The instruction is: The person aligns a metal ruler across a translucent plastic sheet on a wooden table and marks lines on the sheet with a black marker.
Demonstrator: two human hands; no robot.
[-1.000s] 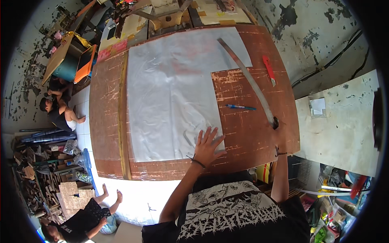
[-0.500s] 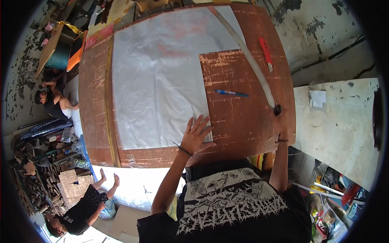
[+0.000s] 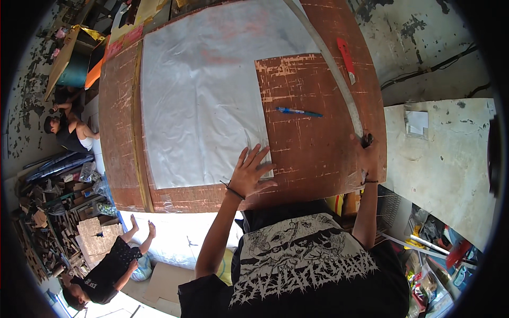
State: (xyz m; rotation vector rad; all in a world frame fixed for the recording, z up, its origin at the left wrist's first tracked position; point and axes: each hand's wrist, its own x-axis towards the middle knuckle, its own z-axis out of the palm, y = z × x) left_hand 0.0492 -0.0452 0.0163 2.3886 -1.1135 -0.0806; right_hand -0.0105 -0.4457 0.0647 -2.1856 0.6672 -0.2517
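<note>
Open desk [image 3: 313,159] between left hand [image 3: 249,172] and right hand [image 3: 366,156]; pen [image 3: 299,112] lies ahead, long grey strip [image 3: 339,79] bars way to red cutter [image 3: 345,58].

Left grip [image 3: 248,178] flat, right grip [image 3: 367,157] curled

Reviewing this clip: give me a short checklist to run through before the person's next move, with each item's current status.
1. Left hand on the pale sheet, fingers spread near its lower right corner: ok.
2. Sheet smooth: not ok, wrinkles show.
3. Right hand at the near end of the long grey strip: ok; firmness of grip: cannot tell.
4. Strip's far end: cannot tell, cut off by the picture's top.
5. Blue pen off the sheet: ok.
6. Red knife apart from both hands: ok.
</note>
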